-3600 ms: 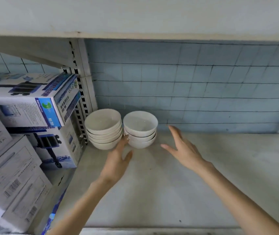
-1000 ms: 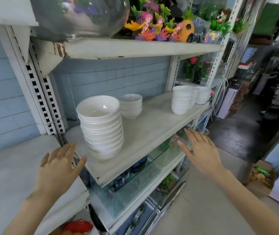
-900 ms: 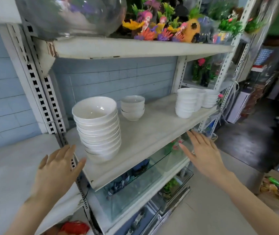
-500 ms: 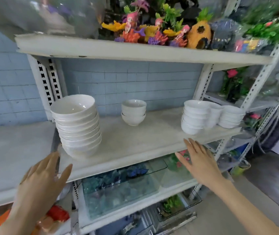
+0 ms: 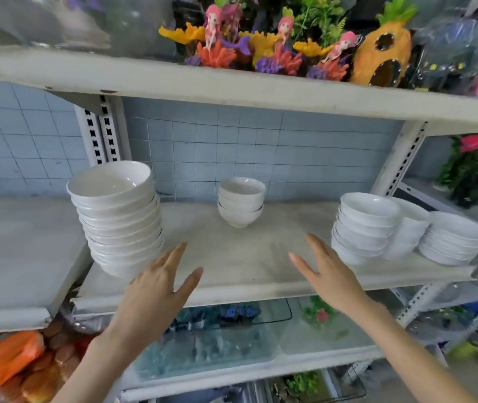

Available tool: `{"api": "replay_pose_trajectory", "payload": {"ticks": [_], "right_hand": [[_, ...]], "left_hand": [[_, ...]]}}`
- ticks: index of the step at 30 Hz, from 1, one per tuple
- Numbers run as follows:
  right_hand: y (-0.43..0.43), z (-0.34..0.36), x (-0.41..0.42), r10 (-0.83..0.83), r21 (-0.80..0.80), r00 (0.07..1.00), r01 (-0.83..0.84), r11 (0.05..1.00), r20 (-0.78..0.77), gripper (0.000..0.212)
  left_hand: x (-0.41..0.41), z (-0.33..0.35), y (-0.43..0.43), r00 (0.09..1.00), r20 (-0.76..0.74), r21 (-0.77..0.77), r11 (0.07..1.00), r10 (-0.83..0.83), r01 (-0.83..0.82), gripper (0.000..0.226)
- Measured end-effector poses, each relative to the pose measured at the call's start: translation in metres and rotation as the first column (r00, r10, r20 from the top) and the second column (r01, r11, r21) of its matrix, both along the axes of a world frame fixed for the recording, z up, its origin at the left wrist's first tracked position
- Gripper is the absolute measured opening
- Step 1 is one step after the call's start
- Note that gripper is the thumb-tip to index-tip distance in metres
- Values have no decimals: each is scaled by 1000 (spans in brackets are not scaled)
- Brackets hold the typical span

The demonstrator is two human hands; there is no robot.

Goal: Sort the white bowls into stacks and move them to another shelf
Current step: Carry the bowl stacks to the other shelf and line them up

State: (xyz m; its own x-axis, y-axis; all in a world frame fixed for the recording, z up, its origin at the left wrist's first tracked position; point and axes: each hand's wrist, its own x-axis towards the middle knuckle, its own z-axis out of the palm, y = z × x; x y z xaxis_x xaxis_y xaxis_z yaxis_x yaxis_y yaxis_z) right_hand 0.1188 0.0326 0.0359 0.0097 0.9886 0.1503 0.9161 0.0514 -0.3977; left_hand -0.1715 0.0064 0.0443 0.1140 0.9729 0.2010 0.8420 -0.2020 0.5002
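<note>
A tall stack of several large white bowls (image 5: 118, 216) stands at the left end of the grey shelf (image 5: 240, 257). A short stack of small white bowls (image 5: 240, 200) sits at the back middle. Three more stacks fill the right end: deep bowls (image 5: 364, 228), a stack behind them (image 5: 409, 231), and shallow dishes (image 5: 453, 238). My left hand (image 5: 156, 289) hovers with fingers spread just right of the tall stack's base, holding nothing. My right hand (image 5: 328, 274) is stretched flat over the shelf's front, just left of the deep bowls, also holding nothing.
An upper shelf (image 5: 232, 88) carries bright aquarium ornaments. Perforated white uprights (image 5: 102, 135) frame the bay against a blue tiled wall. A lower grey shelf (image 5: 19, 257) lies to the left. Glass tanks (image 5: 211, 341) sit beneath the bowl shelf.
The view turned from the left shelf with two bowl stacks to this bay. Both hands, holding nothing throughout, have risen and reached forward over the shelf's front edge.
</note>
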Motion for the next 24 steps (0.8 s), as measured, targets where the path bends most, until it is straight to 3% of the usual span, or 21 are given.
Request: {"api": "replay_pose_trajectory", "payload": {"ticks": [4, 7, 11, 16, 24], "right_hand": [[43, -3, 7, 49, 6, 997, -49, 999, -53, 71], [70, -8, 12, 97, -57, 988, -104, 993, -116, 76], [107, -15, 11, 157, -98, 962, -183, 978, -225, 86], [156, -21, -3, 138, -120, 846, -230, 966, -515, 118], [211, -34, -12, 192, -114, 713, -358, 927, -674, 118]], "left_hand": [[25, -2, 60, 999, 23, 12, 999, -35, 34, 71], [40, -6, 108, 997, 60, -61, 997, -42, 46, 78], [59, -14, 168, 977, 195, -192, 973, -91, 129, 95], [72, -24, 222, 891, 436, -237, 939, -128, 250, 129], [76, -45, 251, 803, 572, -173, 931, -171, 321, 120]]}}
